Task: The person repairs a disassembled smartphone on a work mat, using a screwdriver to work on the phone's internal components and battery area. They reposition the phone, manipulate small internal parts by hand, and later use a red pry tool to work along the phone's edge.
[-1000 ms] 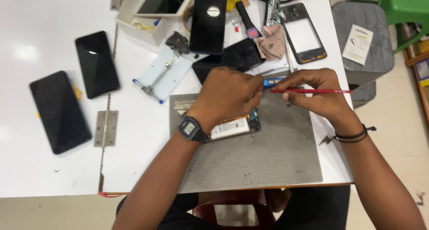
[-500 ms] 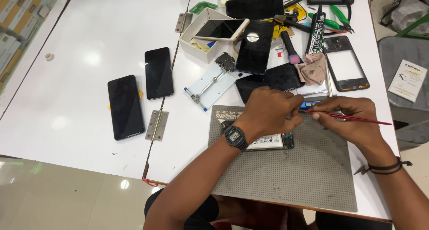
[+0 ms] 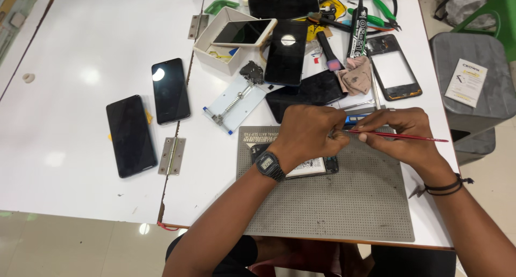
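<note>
Right hand (image 3: 400, 132) pinching thin red tool (image 3: 408, 136), tip at opened phone (image 3: 314, 167) on grey perforated mat (image 3: 344, 201). Left hand (image 3: 306, 134) curled, pressing phone down. Risk judged: tip slipping, gouging internals; grip shifting, phone sliding.

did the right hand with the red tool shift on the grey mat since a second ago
No. The right hand holds the red tool at the same top edge of the grey mat; only the camera moved.

A slim red tool (image 3: 398, 136) crossed a grey mat (image 3: 344, 207) dotted with small holes on a white table (image 3: 80, 51), near two black phones (image 3: 148, 113), a green-handled plier (image 3: 384, 11) and a pinkish-brown cloth (image 3: 355, 75).
</note>
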`<state>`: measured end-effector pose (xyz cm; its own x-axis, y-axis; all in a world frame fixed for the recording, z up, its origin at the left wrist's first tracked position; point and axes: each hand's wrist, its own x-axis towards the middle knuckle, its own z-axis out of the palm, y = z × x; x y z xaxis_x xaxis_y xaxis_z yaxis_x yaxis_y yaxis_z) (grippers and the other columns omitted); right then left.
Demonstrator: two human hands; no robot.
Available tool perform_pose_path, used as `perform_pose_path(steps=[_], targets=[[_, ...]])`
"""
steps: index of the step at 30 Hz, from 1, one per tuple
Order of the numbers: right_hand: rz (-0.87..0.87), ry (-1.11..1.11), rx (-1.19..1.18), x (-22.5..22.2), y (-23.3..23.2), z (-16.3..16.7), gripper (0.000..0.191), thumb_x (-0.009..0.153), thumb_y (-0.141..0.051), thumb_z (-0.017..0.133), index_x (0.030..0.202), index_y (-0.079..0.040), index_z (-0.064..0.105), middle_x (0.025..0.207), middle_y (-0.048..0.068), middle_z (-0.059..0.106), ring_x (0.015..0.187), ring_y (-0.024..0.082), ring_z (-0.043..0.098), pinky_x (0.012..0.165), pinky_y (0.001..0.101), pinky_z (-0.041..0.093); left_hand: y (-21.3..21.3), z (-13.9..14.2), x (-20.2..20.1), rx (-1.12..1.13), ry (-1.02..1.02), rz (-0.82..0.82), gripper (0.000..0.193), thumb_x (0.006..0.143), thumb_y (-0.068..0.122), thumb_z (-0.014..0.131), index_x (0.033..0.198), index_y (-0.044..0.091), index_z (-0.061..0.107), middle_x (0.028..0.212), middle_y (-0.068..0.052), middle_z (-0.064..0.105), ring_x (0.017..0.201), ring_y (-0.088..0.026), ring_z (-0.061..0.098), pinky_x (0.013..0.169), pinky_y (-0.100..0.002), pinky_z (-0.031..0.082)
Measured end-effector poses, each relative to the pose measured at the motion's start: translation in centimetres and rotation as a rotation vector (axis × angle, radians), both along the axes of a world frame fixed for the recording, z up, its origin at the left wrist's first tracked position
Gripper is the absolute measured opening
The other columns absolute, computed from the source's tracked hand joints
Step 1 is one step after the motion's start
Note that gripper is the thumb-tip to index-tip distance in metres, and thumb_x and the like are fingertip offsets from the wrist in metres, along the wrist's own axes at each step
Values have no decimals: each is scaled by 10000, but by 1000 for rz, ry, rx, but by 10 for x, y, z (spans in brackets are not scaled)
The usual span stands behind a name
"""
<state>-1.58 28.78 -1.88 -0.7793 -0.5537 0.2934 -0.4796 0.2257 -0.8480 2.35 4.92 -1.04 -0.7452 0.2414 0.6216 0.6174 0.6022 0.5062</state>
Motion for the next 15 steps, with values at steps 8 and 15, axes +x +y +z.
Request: perform_pose_path(steps=[8, 15], targets=[[58, -7, -7, 0, 0, -6, 91, 796, -11, 799, 881, -22, 768, 917, 123, 789, 900, 190, 760, 852, 318, 607, -1, 2, 0, -23, -64, -47, 111, 611, 187, 657, 629, 106, 584, 565, -38, 609, 511, -257, 621, 476, -378, 447], [91, 16, -64, -2, 3, -11, 73, 802, -5, 789, 869, -10, 758, 919, 126, 783, 899, 187, 766, 836, 305, 617, -1, 4, -3, -36, -134, -63, 164, 592, 228, 683, 589, 107, 571, 506, -40, 569, 461, -260, 586, 457, -379, 426]])
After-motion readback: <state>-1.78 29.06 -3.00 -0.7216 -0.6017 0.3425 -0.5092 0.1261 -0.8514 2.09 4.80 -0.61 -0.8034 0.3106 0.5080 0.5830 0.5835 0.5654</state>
